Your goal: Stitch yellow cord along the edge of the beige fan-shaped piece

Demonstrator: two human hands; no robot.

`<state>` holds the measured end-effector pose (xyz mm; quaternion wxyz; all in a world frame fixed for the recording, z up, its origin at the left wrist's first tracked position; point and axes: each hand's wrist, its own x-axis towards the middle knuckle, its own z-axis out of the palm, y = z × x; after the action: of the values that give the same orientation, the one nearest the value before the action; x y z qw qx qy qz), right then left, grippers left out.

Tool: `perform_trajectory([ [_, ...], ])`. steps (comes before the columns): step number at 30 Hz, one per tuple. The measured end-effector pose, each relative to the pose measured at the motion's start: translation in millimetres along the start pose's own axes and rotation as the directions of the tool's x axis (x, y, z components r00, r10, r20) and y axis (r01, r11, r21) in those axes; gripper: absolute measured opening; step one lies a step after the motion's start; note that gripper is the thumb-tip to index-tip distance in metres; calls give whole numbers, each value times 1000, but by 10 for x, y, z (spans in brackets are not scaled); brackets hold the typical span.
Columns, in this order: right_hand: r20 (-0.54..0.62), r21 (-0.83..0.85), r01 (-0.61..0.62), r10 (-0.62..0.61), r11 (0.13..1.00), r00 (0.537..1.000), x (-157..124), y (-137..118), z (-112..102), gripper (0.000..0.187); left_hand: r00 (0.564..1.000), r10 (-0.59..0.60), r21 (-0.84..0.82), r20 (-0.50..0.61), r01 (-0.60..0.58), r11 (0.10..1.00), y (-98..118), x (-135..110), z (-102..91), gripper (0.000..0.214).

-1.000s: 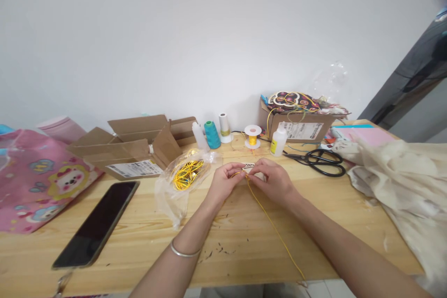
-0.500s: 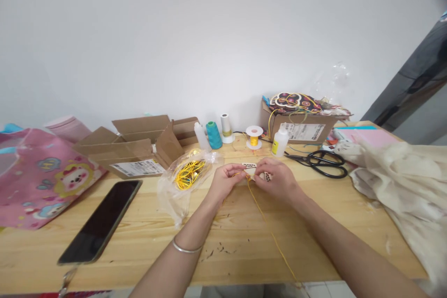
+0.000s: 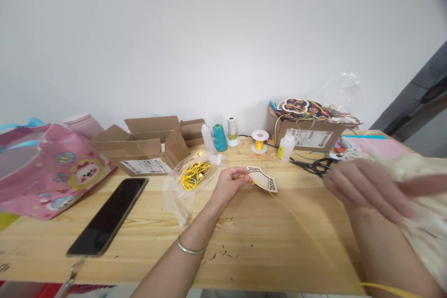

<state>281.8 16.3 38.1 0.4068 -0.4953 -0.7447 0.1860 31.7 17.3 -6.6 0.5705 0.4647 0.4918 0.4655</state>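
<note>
My left hand [image 3: 232, 181] pinches the left end of a pale fan-shaped wooden piece [image 3: 260, 179] with cut-out patterns at its ends. At my left fingertips, yellow cord [image 3: 251, 181] is looped around the piece. A long blurred strand runs from its lower edge down to the right and shows again across my right forearm. Off to the right, my right hand [image 3: 370, 191] is raised in front of the cream cloth [image 3: 428, 205], away from the wooden piece. Its fingers look bent but are smeared by motion, so whether they hold the cord is unclear.
Black-handled scissors [image 3: 312, 166] lie partly behind my right hand. Along the wall stand a glue bottle [image 3: 286, 148], a yellow cord spool [image 3: 259, 142], a teal thread cone [image 3: 220, 138] and cardboard boxes [image 3: 132, 149]. A phone [image 3: 108, 216] and a bag of yellow cord [image 3: 183, 195] lie to the left.
My right hand has let go of the wooden piece and swung far right and closer to the camera. The yellow cord has shifted right. My left hand keeps hold of the piece.
</note>
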Motion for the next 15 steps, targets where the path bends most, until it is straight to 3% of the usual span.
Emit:
perform_trajectory([
  [1,14,113,-12,11,993,1000,6,-27,112,69,1000,3,0,7,-3,1000,0,0,1,30],
  [3,49,141,-23,17,990,999,11,-115,397,50,1000,3,7,23,-3,1000,-4,0,1,30],
  [5,85,-3,-31,31,1000,996,8,-195,691,31,999,5,28,41,-6,1000,-15,-1,-3,30],
  [8,148,-181,109,-82,978,986,-16,-230,996,27,998,33,72,62,-37,997,-28,-2,-10,28],
  [11,211,-194,198,-156,961,965,-37,-188,1088,12,996,69,131,57,-76,988,-14,-6,-12,24],
  [15,161,-149,170,-145,974,976,-32,-122,1056,17,995,90,194,45,-97,976,34,-5,-28,21],
])
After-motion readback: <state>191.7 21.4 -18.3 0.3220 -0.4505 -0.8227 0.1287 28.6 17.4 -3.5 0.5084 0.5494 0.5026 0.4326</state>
